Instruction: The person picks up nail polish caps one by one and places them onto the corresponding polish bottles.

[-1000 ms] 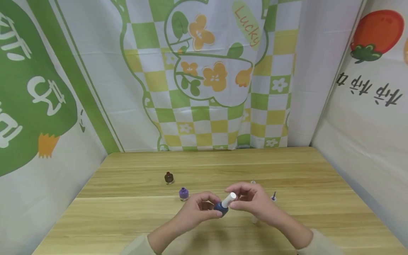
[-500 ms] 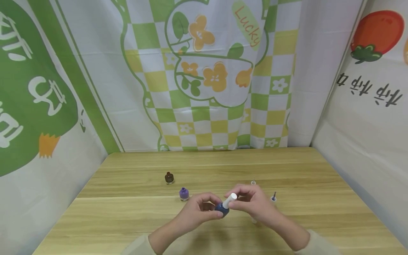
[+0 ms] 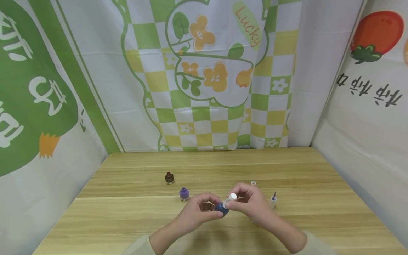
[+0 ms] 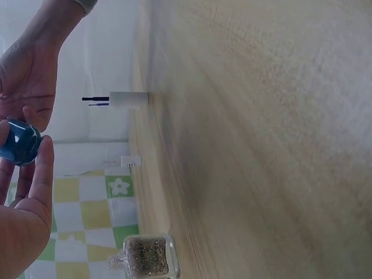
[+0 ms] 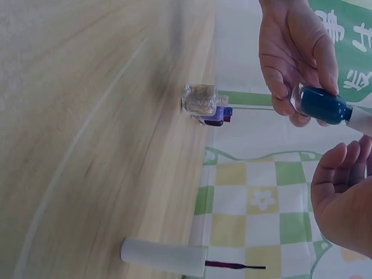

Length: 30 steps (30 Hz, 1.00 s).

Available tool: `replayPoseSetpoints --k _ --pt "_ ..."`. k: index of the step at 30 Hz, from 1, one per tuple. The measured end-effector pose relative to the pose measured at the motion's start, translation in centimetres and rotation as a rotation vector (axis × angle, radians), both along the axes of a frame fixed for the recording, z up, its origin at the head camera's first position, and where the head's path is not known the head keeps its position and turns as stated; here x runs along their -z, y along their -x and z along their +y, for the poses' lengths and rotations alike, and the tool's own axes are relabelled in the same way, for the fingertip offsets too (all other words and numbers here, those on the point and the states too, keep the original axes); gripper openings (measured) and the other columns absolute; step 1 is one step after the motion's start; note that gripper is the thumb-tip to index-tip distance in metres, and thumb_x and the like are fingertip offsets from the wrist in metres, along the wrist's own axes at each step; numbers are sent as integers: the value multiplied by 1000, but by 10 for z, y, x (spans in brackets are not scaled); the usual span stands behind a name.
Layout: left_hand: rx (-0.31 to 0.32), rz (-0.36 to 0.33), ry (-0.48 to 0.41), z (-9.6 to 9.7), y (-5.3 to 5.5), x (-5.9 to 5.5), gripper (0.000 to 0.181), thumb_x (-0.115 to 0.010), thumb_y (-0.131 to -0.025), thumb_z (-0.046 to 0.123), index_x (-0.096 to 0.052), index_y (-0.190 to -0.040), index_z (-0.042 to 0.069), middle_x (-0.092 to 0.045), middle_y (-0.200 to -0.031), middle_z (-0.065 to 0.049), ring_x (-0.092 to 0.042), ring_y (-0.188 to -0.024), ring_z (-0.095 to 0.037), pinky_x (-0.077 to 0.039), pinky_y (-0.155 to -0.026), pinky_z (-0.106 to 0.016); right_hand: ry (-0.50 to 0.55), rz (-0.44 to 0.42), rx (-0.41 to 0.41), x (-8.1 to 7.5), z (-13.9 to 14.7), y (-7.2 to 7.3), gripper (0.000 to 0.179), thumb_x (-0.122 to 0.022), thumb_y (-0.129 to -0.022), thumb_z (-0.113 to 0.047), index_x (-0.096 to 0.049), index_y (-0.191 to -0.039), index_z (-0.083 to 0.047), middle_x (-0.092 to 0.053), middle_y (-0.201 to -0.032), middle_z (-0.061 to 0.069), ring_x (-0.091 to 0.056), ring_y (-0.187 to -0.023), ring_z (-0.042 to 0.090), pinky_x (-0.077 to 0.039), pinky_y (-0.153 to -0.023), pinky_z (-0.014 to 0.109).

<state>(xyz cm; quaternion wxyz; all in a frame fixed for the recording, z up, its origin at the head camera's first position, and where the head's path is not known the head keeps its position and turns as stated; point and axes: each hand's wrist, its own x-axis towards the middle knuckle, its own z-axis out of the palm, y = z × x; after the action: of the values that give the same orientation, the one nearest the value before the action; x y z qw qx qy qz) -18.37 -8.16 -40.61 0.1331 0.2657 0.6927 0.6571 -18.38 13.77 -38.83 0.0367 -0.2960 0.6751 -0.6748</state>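
Note:
Above the table, my left hand (image 3: pixel 196 212) pinches a dark blue nail polish bottle (image 3: pixel 221 210) between thumb and fingers, its neck tilted up to the right. On the neck sits a white cap (image 3: pixel 231 198), pinched by my right hand (image 3: pixel 253 203). The blue glass also shows in the right wrist view, where the bottle (image 5: pixel 322 106) meets the cap (image 5: pixel 360 120). To the left stand an uncapped purple polish bottle (image 3: pixel 183 194) and a brown one (image 3: pixel 169 177). A glitter polish bottle (image 4: pixel 148 257) appears in the wrist views, hidden in the head view.
Right of my hands, a white brush cap (image 3: pixel 273 201) stands with its purple-tipped brush upward; another white cap (image 3: pixel 253 182) is farther back. The right wrist view shows a cap with a dark red brush (image 5: pixel 165 256) close by. Printed curtains (image 3: pixel 197 134) hang behind the wooden table (image 3: pixel 127 212).
My right hand has turned slightly and its fingers have moved a little down the white cap, uncovering more of the brush cap at right. The left hand and blue bottle have barely moved.

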Motion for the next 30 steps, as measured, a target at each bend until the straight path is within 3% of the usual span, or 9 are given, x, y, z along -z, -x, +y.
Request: replayPoseSetpoints --k 4,9,17,23,30 --pt "-16 -1 18 -2 1 -1 27 -74 -86 9 -62 -106 -6 -63 -107 -3 -64 -90 -22 -56 -78 -30 -56 27 -14 -4 4 1 16 -73 -84 -1 -63 -96 2 -61 -89 3 -54 -79 13 -54 -69 29" --pt "-13 8 21 -6 2 -2 25 -74 -85 7 -64 -106 -2 -63 -109 -7 -64 -89 -21 -56 -77 -30 -108 54 -89 -9 11 1 22 -71 -86 -1 -65 -107 1 -57 -87 4 -51 -79 10 -51 -66 24" --pt "29 9 -2 -8 3 -1 27 -73 -85 5 -63 -107 -5 -62 -109 -8 -64 -88 -19 -56 -77 -29 -124 92 -150 -10 11 2 25 -67 -90 -2 -65 -114 6 -66 -99 8 -58 -83 11 -55 -71 29" --pt "10 5 12 -7 2 -2 24 -73 -85 7 -64 -106 -1 -63 -111 -10 -63 -88 -21 -55 -77 -28 -136 45 -100 -10 9 0 20 -67 -90 -3 -66 -107 6 -66 -95 10 -60 -81 14 -56 -74 31" --pt "11 22 2 -7 0 -1 24 -73 -86 6 -63 -106 -4 -63 -109 -6 -64 -87 -18 -56 -76 -28 -111 0 -11 -8 3 -2 15 -74 -84 -4 -63 -92 3 -61 -86 7 -55 -72 12 -53 -65 26"
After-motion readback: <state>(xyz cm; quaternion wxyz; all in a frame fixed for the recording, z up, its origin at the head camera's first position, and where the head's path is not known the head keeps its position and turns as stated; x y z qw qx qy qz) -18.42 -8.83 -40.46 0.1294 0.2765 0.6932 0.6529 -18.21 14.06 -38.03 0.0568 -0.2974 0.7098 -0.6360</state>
